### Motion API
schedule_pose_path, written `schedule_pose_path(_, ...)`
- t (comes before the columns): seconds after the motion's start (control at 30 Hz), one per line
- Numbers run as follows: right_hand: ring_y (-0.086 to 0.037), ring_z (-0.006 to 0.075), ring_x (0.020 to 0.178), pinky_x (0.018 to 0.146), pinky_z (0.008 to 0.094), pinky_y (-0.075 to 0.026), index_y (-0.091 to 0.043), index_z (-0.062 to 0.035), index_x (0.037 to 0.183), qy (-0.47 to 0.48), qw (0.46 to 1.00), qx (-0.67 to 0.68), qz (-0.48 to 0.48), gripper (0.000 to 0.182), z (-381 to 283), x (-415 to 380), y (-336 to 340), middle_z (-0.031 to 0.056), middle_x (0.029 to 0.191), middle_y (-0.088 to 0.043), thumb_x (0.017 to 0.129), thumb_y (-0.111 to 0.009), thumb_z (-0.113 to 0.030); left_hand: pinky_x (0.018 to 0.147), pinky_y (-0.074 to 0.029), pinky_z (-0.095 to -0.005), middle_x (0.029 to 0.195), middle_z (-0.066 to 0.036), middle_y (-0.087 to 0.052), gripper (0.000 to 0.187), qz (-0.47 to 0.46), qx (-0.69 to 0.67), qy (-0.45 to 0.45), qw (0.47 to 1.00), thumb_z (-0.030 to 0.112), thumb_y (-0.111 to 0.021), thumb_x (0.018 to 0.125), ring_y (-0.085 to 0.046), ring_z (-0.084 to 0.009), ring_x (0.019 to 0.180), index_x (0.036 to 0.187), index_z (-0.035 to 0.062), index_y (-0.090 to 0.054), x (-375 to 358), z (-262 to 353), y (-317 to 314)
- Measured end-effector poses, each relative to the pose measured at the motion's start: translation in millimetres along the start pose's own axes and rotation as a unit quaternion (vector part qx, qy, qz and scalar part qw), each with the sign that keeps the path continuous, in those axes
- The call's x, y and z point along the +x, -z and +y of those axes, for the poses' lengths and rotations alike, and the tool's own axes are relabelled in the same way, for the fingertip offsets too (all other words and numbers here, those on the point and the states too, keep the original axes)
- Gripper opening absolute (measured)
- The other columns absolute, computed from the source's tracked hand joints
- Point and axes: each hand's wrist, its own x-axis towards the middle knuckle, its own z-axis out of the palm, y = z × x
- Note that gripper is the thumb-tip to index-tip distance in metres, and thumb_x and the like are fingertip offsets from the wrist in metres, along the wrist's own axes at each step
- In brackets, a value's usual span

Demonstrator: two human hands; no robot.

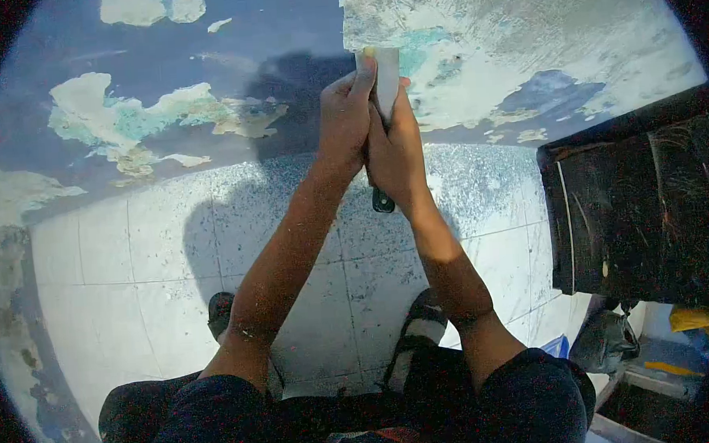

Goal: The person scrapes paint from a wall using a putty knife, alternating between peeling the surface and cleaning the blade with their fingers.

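A scraper (389, 77) with a wide, pale metal blade points up at the wall, its edge at the border between blue paint and a bare patch. My right hand (399, 154) is closed round its handle, whose dark end with a hole shows below the palm. My left hand (344, 125) is closed against the scraper from the left, with the thumb pressed along the blade. The wall (294, 22) has flaking blue paint, with white and turquoise layers showing through. A large grey-white bare patch (505, 25) spreads to the right of the blade.
Paint flakes lie over the white tiled floor (290, 233), thickest along the wall's foot. Dark furniture (638, 212) stands against the wall at right. Beyond it are a black bag (604, 341) and a yellow item (696, 317). My feet are below my arms.
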Motion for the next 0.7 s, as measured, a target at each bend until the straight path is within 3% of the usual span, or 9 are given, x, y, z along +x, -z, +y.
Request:
schedule_pose_path(0.23, -0.063, 0.0375, 0.106, 0.089, 0.0413, -0.048, -0.042, -0.0012, 0.134, 0.013, 1.0, 0.006, 0.014, 0.037, 13, 3, -5, 0.0256, 0.112, -0.062, 0.1, -0.049, -0.013, 0.07, -0.048, -0.0302, 0.086, -0.006, -0.066, 0.043, -0.004, 0.057, -0.022, 0.998, 0.037, -0.051, 0.103, -0.058, -0.0119, 0.078, 0.095, -0.0022, -0.068, 10, -10, 11)
schedule_pose_path(0.3, -0.062, 0.0351, 0.109, 0.091, 0.0399, -0.047, -0.042, -0.0002, 0.136, 0.004, 1.0, 0.025, -0.003, 0.039, 18, 7, -3, 0.025, 0.115, -0.061, 0.1, -0.049, -0.013, 0.059, -0.044, -0.0269, 0.074, -0.002, -0.064, 0.049, 0.046, 0.167, -0.092, 0.981, 0.039, -0.051, 0.103, -0.053, -0.0066, 0.067, 0.088, -0.0033, -0.07, 14, -14, 13)
schedule_pose_path(0.53, -0.058, 0.027, 0.115, 0.097, 0.0355, -0.045, -0.042, 0.0032, 0.138, 0.005, 0.996, 0.084, 0.012, 0.042, 28, 6, -15, 0.0216, 0.124, -0.058, 0.099, -0.05, -0.01, 0.057, -0.041, -0.0279, 0.068, 0.0, -0.058, 0.048, 0.047, 0.104, -0.087, 0.99, 0.037, -0.053, 0.102, -0.048, -0.0065, 0.064, 0.08, -0.0031, -0.065, 13, -8, 11)
schedule_pose_path(0.6, -0.058, 0.0263, 0.115, 0.097, 0.035, -0.045, -0.041, 0.0036, 0.138, 0.005, 0.994, 0.11, 0.02, 0.042, 28, 3, -20, 0.021, 0.124, -0.058, 0.099, -0.05, -0.008, 0.057, -0.04, -0.0286, 0.067, 0.001, -0.056, 0.047, 0.052, 0.189, -0.083, 0.977, 0.037, -0.054, 0.102, -0.045, -0.0069, 0.064, 0.078, -0.003, -0.063, 16, -10, 20)
schedule_pose_path(0.7, -0.057, 0.0252, 0.115, 0.096, 0.0342, -0.045, -0.041, 0.004, 0.138, 0.009, 0.988, 0.147, 0.038, 0.041, 28, 1, -24, 0.0199, 0.124, -0.058, 0.099, -0.049, -0.006, 0.058, -0.04, -0.0286, 0.067, 0.001, -0.055, 0.046, 0.032, 0.176, -0.093, 0.979, 0.037, -0.055, 0.102, -0.045, -0.0069, 0.066, 0.078, -0.0025, -0.062, 14, -12, 20)
